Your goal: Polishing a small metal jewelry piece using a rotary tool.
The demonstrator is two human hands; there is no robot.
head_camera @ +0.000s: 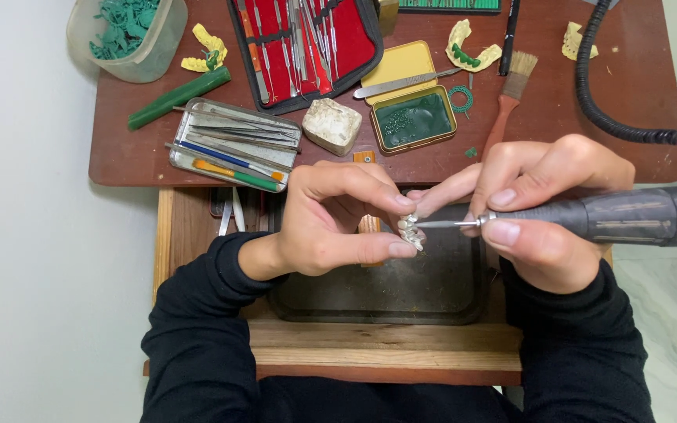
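Observation:
My left hand (331, 219) pinches a small silvery metal dental piece (410, 232) between thumb and fingers, above a dark tray (385, 301). My right hand (546, 207) grips a grey rotary handpiece (628, 217) like a pen. Its thin bur (436, 224) points left and touches the metal piece. My right index finger also rests against the piece from above. Both forearms are in black sleeves.
On the brown table lie an open metal tin of hand tools (233, 146), a red instrument case (303, 43), a yellow tin with green wax (413, 119), a plaster block (332, 125), a brush (507, 102), tooth casts (472, 48), a tub of green pieces (128, 33) and a black coiled cable (605, 110).

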